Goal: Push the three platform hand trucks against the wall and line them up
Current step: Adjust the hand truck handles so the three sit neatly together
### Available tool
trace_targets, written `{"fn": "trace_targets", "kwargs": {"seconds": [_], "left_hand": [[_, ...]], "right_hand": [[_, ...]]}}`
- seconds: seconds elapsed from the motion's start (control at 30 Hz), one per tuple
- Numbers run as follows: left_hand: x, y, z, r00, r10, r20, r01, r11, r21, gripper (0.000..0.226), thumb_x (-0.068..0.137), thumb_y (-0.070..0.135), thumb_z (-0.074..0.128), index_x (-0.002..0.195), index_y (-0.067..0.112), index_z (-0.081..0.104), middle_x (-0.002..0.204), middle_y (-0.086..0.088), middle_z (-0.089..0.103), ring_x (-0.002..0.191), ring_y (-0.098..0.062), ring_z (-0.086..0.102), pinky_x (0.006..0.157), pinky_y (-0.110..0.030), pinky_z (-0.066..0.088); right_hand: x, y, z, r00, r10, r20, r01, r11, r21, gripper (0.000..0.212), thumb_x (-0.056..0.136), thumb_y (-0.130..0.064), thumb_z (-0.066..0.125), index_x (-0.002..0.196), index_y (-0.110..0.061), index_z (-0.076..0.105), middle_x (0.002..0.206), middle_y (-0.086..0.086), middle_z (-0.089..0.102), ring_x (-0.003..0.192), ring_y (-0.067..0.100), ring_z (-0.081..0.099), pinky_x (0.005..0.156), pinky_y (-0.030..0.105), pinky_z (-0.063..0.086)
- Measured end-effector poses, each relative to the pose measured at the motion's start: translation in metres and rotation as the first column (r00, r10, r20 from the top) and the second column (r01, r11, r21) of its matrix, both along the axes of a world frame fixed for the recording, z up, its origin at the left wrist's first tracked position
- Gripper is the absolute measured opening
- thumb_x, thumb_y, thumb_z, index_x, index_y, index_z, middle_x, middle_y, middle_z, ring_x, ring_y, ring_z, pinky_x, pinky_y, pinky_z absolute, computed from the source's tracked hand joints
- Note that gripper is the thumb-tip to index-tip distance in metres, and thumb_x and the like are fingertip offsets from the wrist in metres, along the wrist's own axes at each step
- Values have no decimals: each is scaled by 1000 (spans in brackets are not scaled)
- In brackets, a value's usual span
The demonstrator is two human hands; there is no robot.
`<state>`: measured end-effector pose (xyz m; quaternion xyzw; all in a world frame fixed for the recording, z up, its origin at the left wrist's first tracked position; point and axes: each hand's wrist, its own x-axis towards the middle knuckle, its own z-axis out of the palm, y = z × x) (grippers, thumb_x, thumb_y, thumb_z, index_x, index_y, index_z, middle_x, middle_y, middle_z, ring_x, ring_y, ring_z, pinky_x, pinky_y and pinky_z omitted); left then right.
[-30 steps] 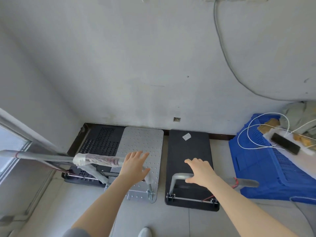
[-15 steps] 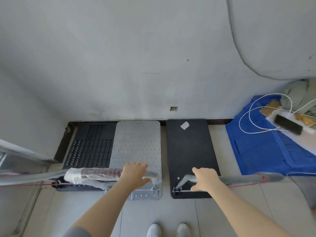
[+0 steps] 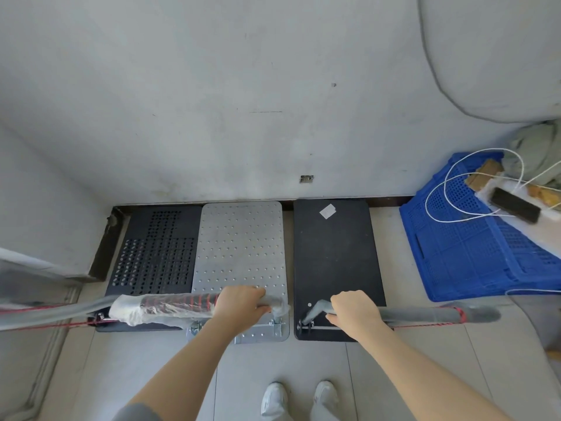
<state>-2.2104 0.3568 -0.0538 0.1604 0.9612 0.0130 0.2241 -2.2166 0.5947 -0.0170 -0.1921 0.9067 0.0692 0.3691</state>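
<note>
Three platform hand trucks stand side by side with their far ends at the grey wall (image 3: 243, 101). The black perforated truck (image 3: 154, 253) is at the left, the silver studded truck (image 3: 239, 244) in the middle, the plain black truck (image 3: 334, 253) at the right. My left hand (image 3: 239, 303) is closed around the middle truck's plastic-wrapped handle (image 3: 164, 305). My right hand (image 3: 353, 309) grips the right truck's grey handle (image 3: 425, 314). A narrow strip of floor separates the silver and plain black decks.
A blue plastic crate (image 3: 464, 244) lies right of the trucks, with a white cable (image 3: 449, 189) and a dark device (image 3: 516, 205) on top. My white shoes (image 3: 300, 399) stand on the tiled floor behind the trucks. A side wall and metal frame (image 3: 36, 268) close the left.
The view has tilted further down, bringing my shoes into sight. Both hands went from resting above the handles to gripping them, and the silver and plain black trucks now sit against the wall.
</note>
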Motion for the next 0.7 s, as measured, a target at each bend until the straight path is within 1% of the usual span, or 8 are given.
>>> {"fn": "trace_targets", "kwargs": {"seconds": [0.07, 0.1, 0.17, 0.23, 0.27, 0.47, 0.57, 0.7], "left_hand": [[0, 0, 0, 1000, -6, -11, 6, 1000, 2, 35, 92, 52, 40, 97, 20, 54, 93, 3, 63, 85, -21, 61, 60, -28, 36], [-1, 0, 0, 1000, -11, -17, 11, 1000, 0, 35, 92, 52, 40, 97, 20, 54, 93, 3, 63, 85, -21, 61, 60, -28, 36], [0, 0, 0, 1000, -16, -25, 16, 1000, -1, 36, 92, 52, 40, 97, 20, 54, 92, 3, 63, 85, -20, 61, 60, -28, 36], [0, -1, 0, 999, -18, -33, 18, 1000, 0, 35, 92, 52, 39, 96, 20, 54, 92, 3, 63, 84, -20, 60, 60, -27, 36], [0, -1, 0, 999, -18, -36, 19, 1000, 1, 35, 92, 51, 39, 96, 20, 54, 91, 3, 63, 84, -20, 60, 60, -27, 36], [0, -2, -1, 998, -16, -56, 17, 1000, 6, 34, 92, 52, 40, 95, 20, 54, 91, 4, 63, 84, -20, 60, 60, -28, 34], [0, -1, -3, 998, -15, -60, 15, 1000, 8, 35, 91, 53, 40, 94, 21, 54, 91, 4, 64, 84, -19, 60, 59, -28, 34], [1, 0, -2, 998, -12, -67, 12, 1000, 7, 35, 91, 53, 41, 92, 21, 54, 90, 4, 63, 83, -19, 60, 59, -28, 32]], "right_hand": [[1, -4, 0, 1000, 19, -1, -19, 1000, 5, 34, 97, -30, 43, 123, -11, 54, 122, 10, 62, 108, 29, 59, 91, 36, 44], [2, -5, -1, 1000, 8, 8, -8, 1000, 12, 35, 97, -30, 43, 123, -10, 54, 123, 11, 61, 109, 30, 59, 91, 36, 44], [5, -3, -7, 999, -5, -43, 6, 1000, 14, 32, 96, -28, 44, 117, -8, 56, 118, 12, 64, 104, 30, 61, 86, 35, 45], [10, 4, -16, 992, 37, -119, -35, 999, 19, 29, 95, -27, 43, 111, -8, 58, 109, 10, 67, 96, 27, 64, 82, 35, 47], [13, 8, -20, 990, 50, -132, -47, 999, 23, 29, 95, -27, 42, 110, -7, 58, 107, 10, 68, 95, 27, 65, 81, 35, 48], [25, 31, -25, 982, 69, -173, -72, 997, -9, 36, 97, -35, 40, 115, -7, 56, 109, 9, 68, 98, 24, 65, 84, 32, 48], [24, 34, -26, 982, 61, -180, -64, 998, -10, 36, 97, -34, 41, 114, -8, 57, 108, 8, 68, 97, 23, 65, 84, 32, 49], [16, 27, -27, 979, 74, -190, -74, 997, 7, 31, 96, -30, 42, 110, -8, 58, 104, 8, 69, 92, 25, 66, 80, 34, 51]]}}
